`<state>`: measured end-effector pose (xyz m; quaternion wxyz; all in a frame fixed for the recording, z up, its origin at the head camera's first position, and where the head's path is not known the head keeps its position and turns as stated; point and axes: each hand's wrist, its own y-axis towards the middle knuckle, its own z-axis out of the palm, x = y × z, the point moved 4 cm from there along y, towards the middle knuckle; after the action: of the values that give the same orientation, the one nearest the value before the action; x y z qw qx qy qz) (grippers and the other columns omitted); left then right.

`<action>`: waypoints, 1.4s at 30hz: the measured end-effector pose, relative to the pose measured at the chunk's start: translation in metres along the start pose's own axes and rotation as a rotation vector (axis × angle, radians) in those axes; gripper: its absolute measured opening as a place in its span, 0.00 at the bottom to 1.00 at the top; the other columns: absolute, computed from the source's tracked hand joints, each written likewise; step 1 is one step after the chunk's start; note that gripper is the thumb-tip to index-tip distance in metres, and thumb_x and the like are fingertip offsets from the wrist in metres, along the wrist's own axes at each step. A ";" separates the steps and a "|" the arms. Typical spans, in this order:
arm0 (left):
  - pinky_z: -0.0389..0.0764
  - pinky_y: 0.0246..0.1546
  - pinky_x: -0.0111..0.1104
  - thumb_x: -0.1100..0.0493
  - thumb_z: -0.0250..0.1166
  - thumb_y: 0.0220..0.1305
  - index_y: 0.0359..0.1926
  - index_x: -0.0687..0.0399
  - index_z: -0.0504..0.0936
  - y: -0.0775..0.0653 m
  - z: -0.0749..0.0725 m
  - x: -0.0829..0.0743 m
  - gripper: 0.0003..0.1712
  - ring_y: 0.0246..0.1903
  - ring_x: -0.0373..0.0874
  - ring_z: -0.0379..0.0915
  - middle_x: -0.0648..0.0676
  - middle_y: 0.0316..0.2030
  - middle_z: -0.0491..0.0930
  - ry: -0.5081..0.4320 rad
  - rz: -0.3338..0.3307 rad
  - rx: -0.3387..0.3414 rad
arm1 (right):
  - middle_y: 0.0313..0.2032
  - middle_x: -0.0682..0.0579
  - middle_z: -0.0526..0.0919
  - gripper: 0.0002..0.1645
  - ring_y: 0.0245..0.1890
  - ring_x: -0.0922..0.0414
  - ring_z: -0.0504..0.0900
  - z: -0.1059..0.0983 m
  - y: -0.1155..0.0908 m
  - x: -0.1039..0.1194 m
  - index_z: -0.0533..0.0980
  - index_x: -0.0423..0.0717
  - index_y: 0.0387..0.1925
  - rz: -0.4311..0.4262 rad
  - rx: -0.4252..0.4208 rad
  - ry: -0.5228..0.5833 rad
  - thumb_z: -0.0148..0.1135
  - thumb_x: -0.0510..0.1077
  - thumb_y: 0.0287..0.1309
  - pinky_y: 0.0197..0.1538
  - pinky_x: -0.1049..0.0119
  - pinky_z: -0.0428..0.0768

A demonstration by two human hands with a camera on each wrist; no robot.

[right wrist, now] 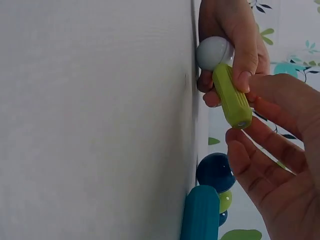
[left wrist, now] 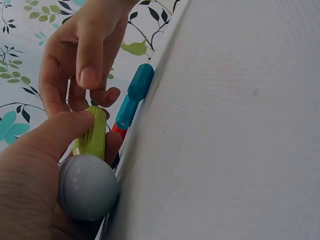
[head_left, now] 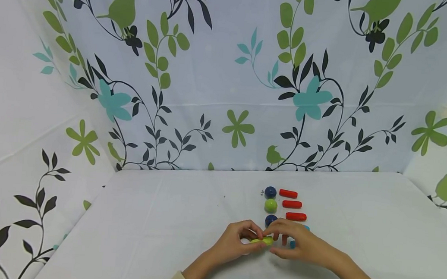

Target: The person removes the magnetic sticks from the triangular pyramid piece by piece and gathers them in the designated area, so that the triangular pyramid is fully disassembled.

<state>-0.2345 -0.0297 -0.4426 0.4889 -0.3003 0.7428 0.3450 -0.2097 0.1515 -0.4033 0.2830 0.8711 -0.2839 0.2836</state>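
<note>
My left hand [head_left: 236, 240] pinches a yellow-green ridged rod [right wrist: 232, 97] between thumb and fingers. A glossy white ball [left wrist: 89, 187] sits at the rod's near end, against the left palm side. The rod's other end, with a small metallic spot, points toward my right hand [head_left: 298, 242]. That right hand has its fingers loosely bent and spread around this free end, fingertips close to it. In the head view the hands partly cover the rod, and the white ball is mostly hidden behind the left hand.
Beyond the hands, dark blue balls [head_left: 270, 192] and a green ball [head_left: 270, 205] form a column. Beside them lie red rods [head_left: 292, 204]. Blue rods [left wrist: 141, 82] rest by the right hand, partly covered. A leaf-patterned cloth [head_left: 211, 91] hangs behind the white table [head_left: 155, 221].
</note>
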 end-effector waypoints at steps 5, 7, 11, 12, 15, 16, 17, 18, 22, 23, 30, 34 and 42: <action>0.79 0.42 0.23 0.64 0.70 0.59 0.36 0.64 0.78 0.000 0.001 0.001 0.09 0.36 0.32 0.80 0.60 0.43 0.84 -0.011 -0.005 0.006 | 0.43 0.53 0.80 0.16 0.37 0.60 0.78 0.003 -0.001 -0.001 0.78 0.50 0.50 -0.031 0.011 -0.011 0.67 0.44 0.60 0.37 0.70 0.81; 0.79 0.42 0.23 0.64 0.70 0.59 0.36 0.64 0.78 0.000 0.001 0.001 0.09 0.37 0.32 0.80 0.60 0.44 0.83 -0.021 -0.008 0.017 | 0.43 0.54 0.79 0.14 0.37 0.60 0.78 0.004 -0.001 -0.002 0.79 0.51 0.48 -0.021 0.006 -0.011 0.67 0.43 0.60 0.38 0.70 0.81; 0.79 0.44 0.25 0.65 0.69 0.59 0.39 0.64 0.78 0.000 0.003 0.003 0.09 0.37 0.32 0.80 0.60 0.43 0.83 -0.033 0.005 0.051 | 0.42 0.55 0.80 0.12 0.36 0.61 0.78 0.005 -0.001 -0.001 0.80 0.52 0.46 -0.011 0.007 0.004 0.67 0.42 0.60 0.39 0.70 0.82; 0.79 0.44 0.25 0.64 0.69 0.60 0.40 0.63 0.79 0.000 0.003 0.003 0.10 0.38 0.32 0.80 0.59 0.43 0.83 -0.029 0.008 0.056 | 0.41 0.55 0.80 0.12 0.36 0.62 0.78 0.005 -0.001 -0.001 0.80 0.53 0.46 -0.015 0.005 0.000 0.67 0.42 0.60 0.40 0.70 0.82; 0.79 0.46 0.26 0.63 0.69 0.60 0.42 0.62 0.79 0.000 0.003 0.004 0.10 0.38 0.32 0.79 0.56 0.42 0.83 -0.016 0.015 0.062 | 0.41 0.55 0.80 0.13 0.35 0.63 0.78 0.004 -0.002 0.001 0.81 0.52 0.46 -0.036 -0.014 -0.022 0.68 0.40 0.58 0.39 0.69 0.82; 0.79 0.46 0.26 0.62 0.69 0.61 0.42 0.60 0.80 0.001 0.003 0.005 0.11 0.39 0.32 0.78 0.54 0.41 0.83 -0.012 0.010 0.062 | 0.41 0.55 0.81 0.13 0.35 0.63 0.78 0.003 -0.003 0.002 0.81 0.51 0.46 -0.043 -0.026 -0.034 0.68 0.39 0.57 0.39 0.69 0.82; 0.78 0.47 0.26 0.61 0.69 0.61 0.43 0.59 0.80 0.001 0.003 0.005 0.11 0.39 0.33 0.78 0.53 0.41 0.82 -0.009 0.005 0.063 | 0.41 0.54 0.81 0.14 0.35 0.63 0.78 0.002 -0.004 0.002 0.82 0.50 0.45 -0.048 -0.040 -0.044 0.69 0.38 0.57 0.39 0.69 0.82; 0.77 0.48 0.26 0.61 0.69 0.61 0.44 0.58 0.80 0.001 0.003 0.005 0.12 0.40 0.33 0.77 0.51 0.41 0.82 -0.006 -0.005 0.064 | 0.42 0.53 0.81 0.14 0.36 0.63 0.78 0.001 -0.004 0.002 0.82 0.49 0.45 -0.052 -0.055 -0.056 0.69 0.38 0.56 0.39 0.69 0.82; 0.76 0.50 0.26 0.60 0.68 0.62 0.47 0.55 0.79 0.001 0.003 0.004 0.13 0.42 0.34 0.76 0.48 0.43 0.81 -0.003 -0.014 0.060 | 0.41 0.52 0.83 0.15 0.37 0.62 0.79 -0.004 -0.007 0.003 0.83 0.45 0.45 -0.081 -0.116 -0.087 0.70 0.36 0.54 0.37 0.68 0.83; 0.75 0.51 0.26 0.60 0.68 0.61 0.48 0.54 0.79 0.001 0.003 0.004 0.14 0.43 0.34 0.75 0.48 0.44 0.81 -0.002 -0.008 0.059 | 0.41 0.51 0.83 0.15 0.36 0.63 0.79 -0.006 -0.008 0.003 0.83 0.45 0.44 -0.093 -0.133 -0.094 0.71 0.35 0.53 0.36 0.68 0.83; 0.76 0.47 0.26 0.61 0.69 0.60 0.52 0.54 0.78 0.000 0.002 0.003 0.19 0.41 0.33 0.74 0.52 0.48 0.80 0.039 0.039 0.035 | 0.39 0.52 0.82 0.17 0.31 0.64 0.78 -0.015 -0.015 0.000 0.83 0.46 0.43 -0.151 -0.240 -0.142 0.72 0.31 0.49 0.34 0.68 0.82; 0.76 0.44 0.25 0.60 0.70 0.59 0.50 0.52 0.79 0.000 0.001 0.004 0.18 0.39 0.33 0.75 0.51 0.47 0.81 0.049 0.031 0.020 | 0.39 0.51 0.82 0.16 0.31 0.65 0.79 -0.014 -0.017 -0.005 0.82 0.44 0.43 -0.123 -0.212 -0.080 0.70 0.32 0.52 0.35 0.69 0.82; 0.76 0.40 0.23 0.61 0.71 0.58 0.49 0.54 0.78 0.000 0.002 0.003 0.18 0.36 0.32 0.76 0.49 0.45 0.80 0.012 0.004 0.041 | 0.39 0.51 0.83 0.16 0.35 0.62 0.78 -0.008 -0.014 -0.004 0.80 0.45 0.46 -0.127 -0.165 -0.015 0.70 0.37 0.55 0.35 0.70 0.82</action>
<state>-0.2341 -0.0284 -0.4459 0.4898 -0.2906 0.7533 0.3290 -0.2062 0.1678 -0.4052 0.3690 0.8633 -0.2527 0.2340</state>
